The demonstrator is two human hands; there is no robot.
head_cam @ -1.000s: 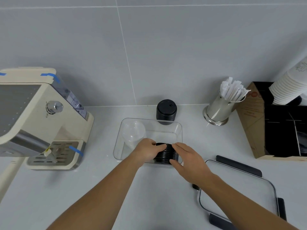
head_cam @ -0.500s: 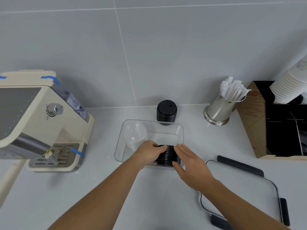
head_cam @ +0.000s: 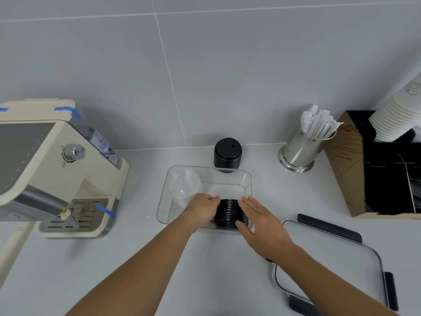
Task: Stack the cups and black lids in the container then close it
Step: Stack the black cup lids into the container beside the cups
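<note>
Lying nearest you on the white tabletop [head_cam: 114, 258] is one clear rectangular container lid [head_cam: 330, 258] with black clips. Your two hands squeeze one ribbed stack of black lids [head_cam: 230, 213] lying sideways in the clear container [head_cam: 248, 179]: left hand [head_cam: 202, 210] curled on one end, right hand [head_cam: 259, 222] flat against the other. Clear cups [head_cam: 182, 188] lie beside it. Beyond stands a second black lid stack [head_cam: 227, 155].

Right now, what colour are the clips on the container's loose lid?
Black clips on a clear lid, shown best in the head view.
</note>
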